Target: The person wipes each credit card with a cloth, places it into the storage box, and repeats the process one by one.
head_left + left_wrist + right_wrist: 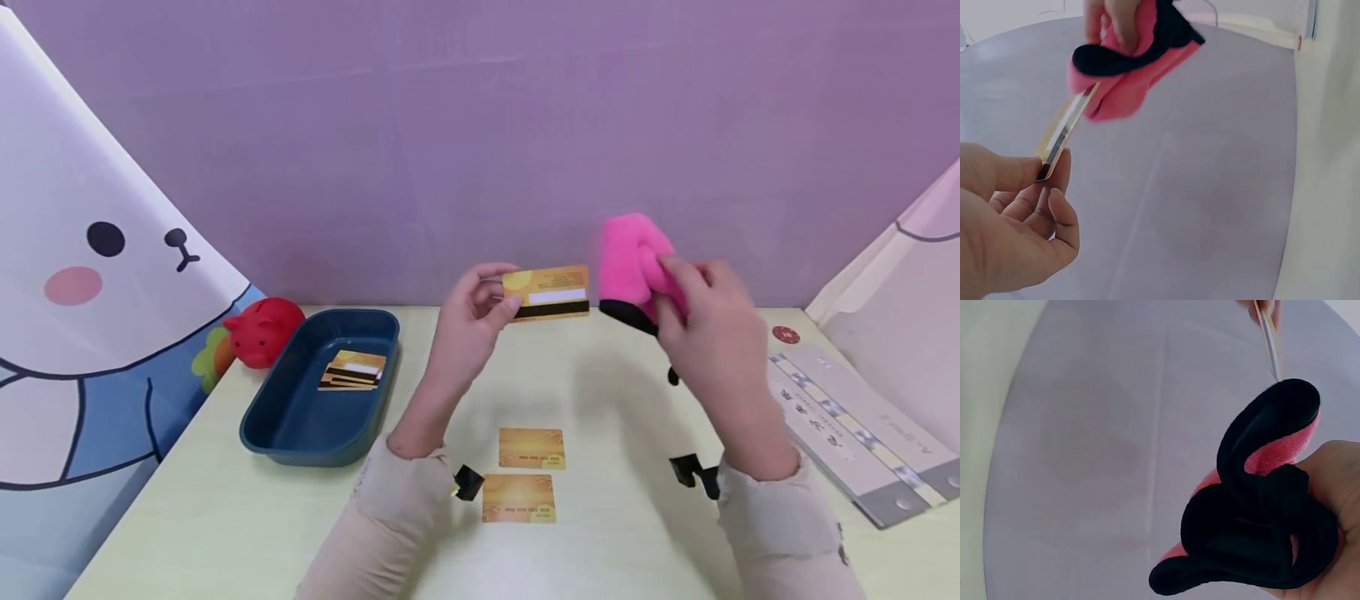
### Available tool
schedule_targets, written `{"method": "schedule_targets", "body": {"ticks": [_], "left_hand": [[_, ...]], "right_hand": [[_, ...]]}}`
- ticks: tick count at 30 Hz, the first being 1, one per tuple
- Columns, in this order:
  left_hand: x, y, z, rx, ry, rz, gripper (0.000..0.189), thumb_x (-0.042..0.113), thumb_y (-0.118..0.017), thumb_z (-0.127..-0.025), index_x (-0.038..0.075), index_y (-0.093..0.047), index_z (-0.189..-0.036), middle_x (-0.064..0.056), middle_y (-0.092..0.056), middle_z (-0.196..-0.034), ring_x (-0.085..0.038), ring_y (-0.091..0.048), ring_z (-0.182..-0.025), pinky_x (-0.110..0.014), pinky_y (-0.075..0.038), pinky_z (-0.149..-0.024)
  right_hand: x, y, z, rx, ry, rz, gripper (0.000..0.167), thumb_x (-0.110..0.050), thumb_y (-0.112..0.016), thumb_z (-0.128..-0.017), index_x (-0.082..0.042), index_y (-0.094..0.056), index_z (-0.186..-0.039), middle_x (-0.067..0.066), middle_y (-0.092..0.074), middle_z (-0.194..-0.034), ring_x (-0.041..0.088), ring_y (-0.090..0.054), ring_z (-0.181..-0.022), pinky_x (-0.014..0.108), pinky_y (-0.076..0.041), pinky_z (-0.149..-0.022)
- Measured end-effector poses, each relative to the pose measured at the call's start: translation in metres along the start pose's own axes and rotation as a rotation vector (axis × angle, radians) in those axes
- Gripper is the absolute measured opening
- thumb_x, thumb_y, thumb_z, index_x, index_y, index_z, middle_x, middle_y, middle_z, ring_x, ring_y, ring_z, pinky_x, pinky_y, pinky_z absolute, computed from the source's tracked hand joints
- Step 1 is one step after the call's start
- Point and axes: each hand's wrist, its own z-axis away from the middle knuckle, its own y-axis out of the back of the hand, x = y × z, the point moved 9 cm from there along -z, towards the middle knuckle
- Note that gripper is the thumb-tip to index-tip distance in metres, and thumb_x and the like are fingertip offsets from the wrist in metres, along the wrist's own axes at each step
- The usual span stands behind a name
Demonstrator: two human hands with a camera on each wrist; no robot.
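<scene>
My left hand (468,325) pinches a gold card (551,292) by its left end between thumb and fingers. The card's back faces me, with a black stripe and a white strip. In my right hand (716,333) is a bunched pink cloth (626,258) with a black edge, held just right of the card. From the left wrist view, the cloth (1116,100) overlaps the card's far end. Its black edging (1241,550) folds into loops in the right wrist view. Two gold cards, an upper one (532,448) and a lower one (519,498), lie face up on the table below.
Several gold cards (352,369) lie in a dark blue tray (300,442) at the left. Behind it sits a red piggy bank (264,332). A grey-and-white box (862,425) and a red chip (786,334) are on the right. A purple backdrop (465,150) stands behind the table.
</scene>
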Motion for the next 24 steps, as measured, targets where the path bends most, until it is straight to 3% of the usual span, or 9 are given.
{"method": "schedule_targets", "body": {"ticks": [3,7,12,17,20,24], "left_hand": [[0.0,0.005,-0.001,0.023,-0.005,0.028,0.033,-0.001,-0.063,-0.095,0.007,-0.06,-0.127,-0.02,-0.069,-0.098,-0.016,-0.061,-0.083,-0.03,-0.051,-0.076],[-0.006,0.001,-0.002,0.015,-0.002,0.001,0.034,0.001,-0.064,-0.095,0.008,-0.059,-0.129,-0.019,-0.069,-0.093,-0.016,-0.059,-0.078,-0.027,-0.047,-0.071],[-0.012,-0.012,0.001,-0.015,0.012,-0.058,0.032,0.005,-0.066,-0.095,0.011,-0.061,-0.126,-0.016,-0.074,-0.095,-0.019,-0.066,-0.081,-0.026,-0.049,-0.071],[-0.01,-0.021,0.003,-0.008,-0.005,-0.046,0.033,-0.007,-0.061,-0.092,0.004,-0.062,-0.123,-0.017,-0.074,-0.099,-0.022,-0.07,-0.091,-0.025,-0.054,-0.077],[-0.007,-0.02,0.006,0.024,-0.031,-0.062,0.035,-0.012,-0.057,-0.09,0.002,-0.062,-0.122,-0.015,-0.069,-0.091,-0.017,-0.064,-0.084,-0.022,-0.05,-0.073],[-0.003,-0.022,0.01,0.019,-0.068,-0.06,0.034,-0.008,-0.059,-0.093,0.002,-0.061,-0.125,-0.016,-0.064,-0.091,-0.015,-0.054,-0.079,-0.024,-0.047,-0.072]], "right_hand": [[0.006,0.009,-0.002,0.037,-0.023,-0.018,0.035,-0.009,-0.063,-0.093,-0.009,-0.067,-0.128,0.024,-0.062,-0.105,0.042,-0.058,-0.096,0.059,-0.043,-0.071],[-0.004,0.016,-0.002,0.072,0.009,-0.064,0.035,-0.01,-0.064,-0.092,-0.008,-0.068,-0.127,0.025,-0.064,-0.107,0.041,-0.058,-0.098,0.058,-0.045,-0.072],[-0.036,0.015,0.004,0.073,0.133,-0.149,0.036,-0.006,-0.068,-0.088,-0.004,-0.069,-0.124,0.024,-0.065,-0.103,0.039,-0.06,-0.092,0.056,-0.051,-0.073],[-0.069,0.003,0.014,0.025,0.293,-0.16,0.035,-0.008,-0.075,-0.087,-0.005,-0.071,-0.121,0.023,-0.065,-0.103,0.037,-0.062,-0.093,0.053,-0.057,-0.073],[-0.08,-0.002,0.02,0.021,0.349,-0.147,0.035,-0.014,-0.079,-0.086,-0.007,-0.073,-0.119,0.023,-0.065,-0.102,0.038,-0.062,-0.092,0.052,-0.058,-0.073],[-0.086,-0.01,0.025,0.016,0.391,-0.137,0.035,-0.018,-0.08,-0.085,-0.009,-0.074,-0.119,0.02,-0.065,-0.102,0.037,-0.061,-0.086,0.05,-0.058,-0.068]]}}
